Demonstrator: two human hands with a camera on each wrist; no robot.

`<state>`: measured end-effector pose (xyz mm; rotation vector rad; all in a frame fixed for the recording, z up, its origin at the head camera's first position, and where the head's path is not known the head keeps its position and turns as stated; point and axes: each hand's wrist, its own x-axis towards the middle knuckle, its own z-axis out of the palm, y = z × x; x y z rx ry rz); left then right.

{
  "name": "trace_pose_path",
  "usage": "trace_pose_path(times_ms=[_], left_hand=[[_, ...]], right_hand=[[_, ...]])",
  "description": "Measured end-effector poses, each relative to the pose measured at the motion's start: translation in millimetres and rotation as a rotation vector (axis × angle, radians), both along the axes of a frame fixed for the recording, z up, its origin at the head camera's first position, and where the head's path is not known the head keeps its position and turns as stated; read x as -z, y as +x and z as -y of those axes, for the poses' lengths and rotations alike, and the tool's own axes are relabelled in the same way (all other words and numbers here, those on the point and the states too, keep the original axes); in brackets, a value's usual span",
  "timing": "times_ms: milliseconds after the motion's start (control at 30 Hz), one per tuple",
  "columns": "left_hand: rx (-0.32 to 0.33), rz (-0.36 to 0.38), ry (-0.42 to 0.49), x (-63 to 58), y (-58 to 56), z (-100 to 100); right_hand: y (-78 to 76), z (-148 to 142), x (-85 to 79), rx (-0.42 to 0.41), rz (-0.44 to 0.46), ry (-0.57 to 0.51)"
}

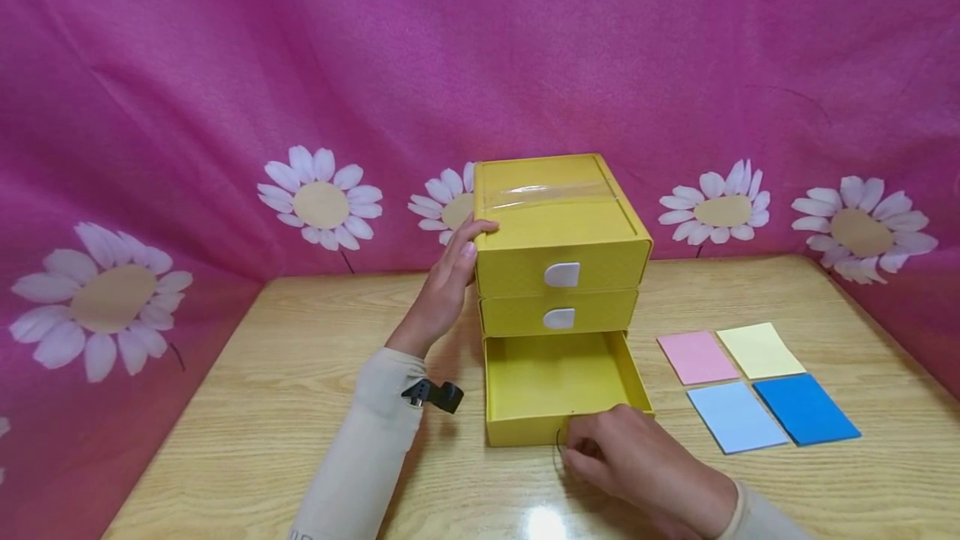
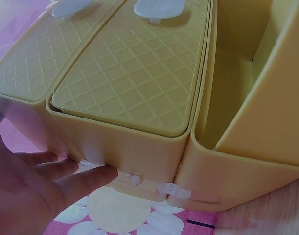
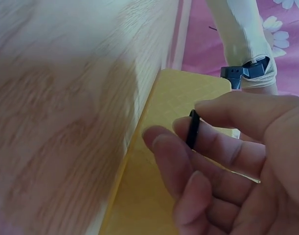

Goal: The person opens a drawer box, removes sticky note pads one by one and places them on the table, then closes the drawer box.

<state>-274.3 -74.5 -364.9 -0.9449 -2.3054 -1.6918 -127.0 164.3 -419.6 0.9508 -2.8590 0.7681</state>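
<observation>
A yellow drawer unit [image 1: 562, 215] stands upright on the table, its bottom drawer [image 1: 558, 373] pulled out with a bare floor showing. The two upper drawers are closed and carry white tab pulls [image 1: 562, 274]. My left hand [image 1: 444, 290] rests along the unit's left side, thumb at the top edge; the left wrist view shows its fingers [image 2: 90, 181] extended against the side wall. In front of the bottom drawer, my right hand [image 1: 637, 461] pinches a small black strip-like thing [image 3: 192, 129] between thumb and finger. The drawer's own pull is hidden behind this hand.
Right of the unit lie four flat sticky-note pads: pink [image 1: 697, 357], pale yellow [image 1: 761, 350], light blue [image 1: 737, 416] and dark blue [image 1: 806, 408]. A pink flowered cloth [image 1: 525, 48] hangs behind the wooden table [image 1: 300, 373]. Clear tape [image 1: 547, 194] crosses the unit's top.
</observation>
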Motion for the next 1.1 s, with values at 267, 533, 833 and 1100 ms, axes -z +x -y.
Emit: trace_pose_path(times_ms=[267,533,833,1100], left_hand=[[0.008,-0.012,0.015,0.2,-0.9,0],[0.003,-0.02,0.013,1.2,-0.7,0],[0.019,-0.009,0.023,1.8,-1.5,0],[0.005,-0.017,0.023,2.9,-1.6,-1]], right_hand=[[-1.5,2,0.7,0.035,0.004,-0.004],[-4.3,3,4.2,0.059,0.007,-0.064],[-11.1,1,7.6,0.057,-0.05,-0.065],[-16.5,3,5.8,0.052,-0.095,0.001]])
